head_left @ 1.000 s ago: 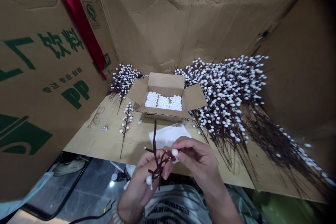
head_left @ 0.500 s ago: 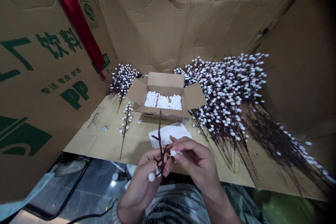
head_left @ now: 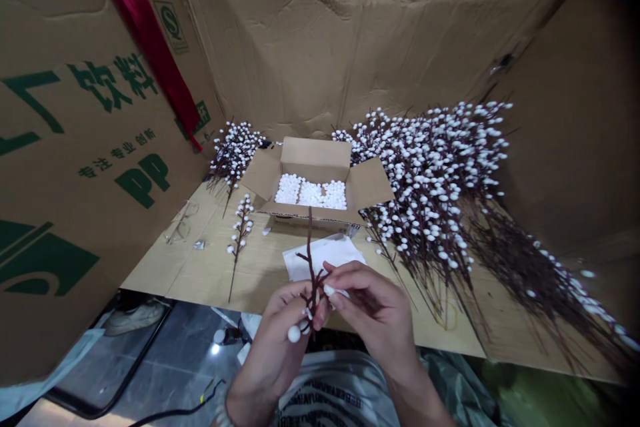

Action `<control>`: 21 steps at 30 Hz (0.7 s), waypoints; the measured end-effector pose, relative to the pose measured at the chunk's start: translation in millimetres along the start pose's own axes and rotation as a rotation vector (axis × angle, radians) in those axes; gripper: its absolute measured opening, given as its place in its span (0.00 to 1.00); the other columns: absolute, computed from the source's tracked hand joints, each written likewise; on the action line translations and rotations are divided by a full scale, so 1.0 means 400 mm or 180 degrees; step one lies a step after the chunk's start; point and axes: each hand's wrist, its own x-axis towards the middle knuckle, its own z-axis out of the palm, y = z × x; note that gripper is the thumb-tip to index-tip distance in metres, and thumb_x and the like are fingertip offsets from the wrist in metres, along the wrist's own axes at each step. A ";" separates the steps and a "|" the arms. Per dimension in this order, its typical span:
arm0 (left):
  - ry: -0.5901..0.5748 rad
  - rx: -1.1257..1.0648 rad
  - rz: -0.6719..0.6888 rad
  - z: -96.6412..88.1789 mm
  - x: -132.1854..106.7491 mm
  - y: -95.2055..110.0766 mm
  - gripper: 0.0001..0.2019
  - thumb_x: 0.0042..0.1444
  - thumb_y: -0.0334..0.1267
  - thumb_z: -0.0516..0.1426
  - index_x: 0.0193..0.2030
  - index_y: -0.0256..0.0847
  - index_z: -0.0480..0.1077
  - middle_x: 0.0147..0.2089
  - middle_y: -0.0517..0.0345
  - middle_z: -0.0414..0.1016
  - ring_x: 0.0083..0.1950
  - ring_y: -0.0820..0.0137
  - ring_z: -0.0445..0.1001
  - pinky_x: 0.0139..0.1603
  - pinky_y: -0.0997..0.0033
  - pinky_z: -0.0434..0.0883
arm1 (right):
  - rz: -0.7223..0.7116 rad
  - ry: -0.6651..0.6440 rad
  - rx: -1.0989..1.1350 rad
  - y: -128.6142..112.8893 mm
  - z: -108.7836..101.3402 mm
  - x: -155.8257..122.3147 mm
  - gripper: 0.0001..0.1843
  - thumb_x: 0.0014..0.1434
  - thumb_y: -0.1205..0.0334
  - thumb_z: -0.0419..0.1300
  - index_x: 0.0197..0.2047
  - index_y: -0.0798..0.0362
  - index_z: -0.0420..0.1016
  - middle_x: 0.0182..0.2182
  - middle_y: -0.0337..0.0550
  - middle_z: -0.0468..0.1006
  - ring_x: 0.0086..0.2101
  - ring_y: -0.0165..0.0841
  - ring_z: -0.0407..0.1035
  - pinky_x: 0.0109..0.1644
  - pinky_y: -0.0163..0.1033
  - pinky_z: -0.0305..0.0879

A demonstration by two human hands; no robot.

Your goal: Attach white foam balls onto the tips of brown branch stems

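Note:
A dark brown artificial branch point(head_left: 311, 247) stands nearly upright in front of me, its short twigs reaching out to the sides. Its lower part is pinched in my left hand point(head_left: 283, 327), and white balls point(head_left: 294, 333) sit by that thumb. My right hand point(head_left: 375, 307) holds a white ball point(head_left: 329, 289) between thumb and fingertips, close against the twigs on the branch's right side. Whether this ball is on a twig is hard to make out. Just beyond the hands lies a white sheet of paper point(head_left: 325, 255).
An open cardboard box point(head_left: 315, 215) holds many white balls. Large bunches of white-berried branches point(head_left: 425, 173) lie to the right, a smaller bunch point(head_left: 235, 150) at back left. One finished-looking sprig point(head_left: 241, 233) and glasses point(head_left: 183, 221) lie left. Cardboard walls point(head_left: 280, 47) surround the table.
The branch has shifted slightly to the right and turned a little more upright in my left hand. My right hand still pinches the white ball beside it.

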 end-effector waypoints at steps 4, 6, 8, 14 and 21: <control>0.0038 0.0022 -0.0028 0.005 0.000 0.002 0.12 0.49 0.35 0.61 0.18 0.38 0.67 0.19 0.64 0.59 0.25 0.73 0.53 0.32 0.72 0.55 | 0.0056 -0.0151 0.0054 0.001 -0.003 0.004 0.08 0.55 0.70 0.64 0.35 0.47 0.81 0.31 0.43 0.81 0.34 0.32 0.78 0.39 0.36 0.76; 0.0072 0.0063 -0.0057 0.005 0.001 0.001 0.13 0.49 0.36 0.61 0.17 0.38 0.66 0.19 0.64 0.58 0.26 0.73 0.53 0.32 0.72 0.55 | 0.0069 -0.0212 0.0027 0.001 -0.007 0.006 0.08 0.55 0.70 0.64 0.35 0.48 0.81 0.32 0.43 0.82 0.34 0.32 0.78 0.37 0.35 0.76; 0.0096 0.0061 -0.0061 0.002 0.003 -0.003 0.12 0.49 0.36 0.60 0.17 0.38 0.67 0.19 0.63 0.59 0.26 0.73 0.54 0.32 0.72 0.55 | 0.0083 -0.0199 -0.0029 0.001 -0.011 0.008 0.07 0.54 0.70 0.64 0.33 0.49 0.81 0.31 0.44 0.82 0.33 0.33 0.78 0.36 0.34 0.76; 0.0192 -0.0066 -0.0045 -0.001 0.007 -0.012 0.09 0.46 0.36 0.62 0.19 0.37 0.69 0.19 0.64 0.60 0.25 0.74 0.54 0.31 0.74 0.56 | 0.0099 -0.0159 -0.0065 0.001 -0.011 0.011 0.07 0.53 0.72 0.65 0.31 0.50 0.80 0.31 0.44 0.82 0.30 0.31 0.77 0.33 0.32 0.75; 0.0246 0.0014 -0.0029 -0.019 0.009 -0.010 0.11 0.44 0.37 0.63 0.19 0.39 0.66 0.18 0.65 0.59 0.24 0.74 0.56 0.31 0.73 0.58 | 0.0185 -0.0334 -0.0270 0.006 -0.015 0.008 0.04 0.52 0.69 0.66 0.31 0.50 0.81 0.31 0.45 0.83 0.30 0.33 0.78 0.34 0.35 0.76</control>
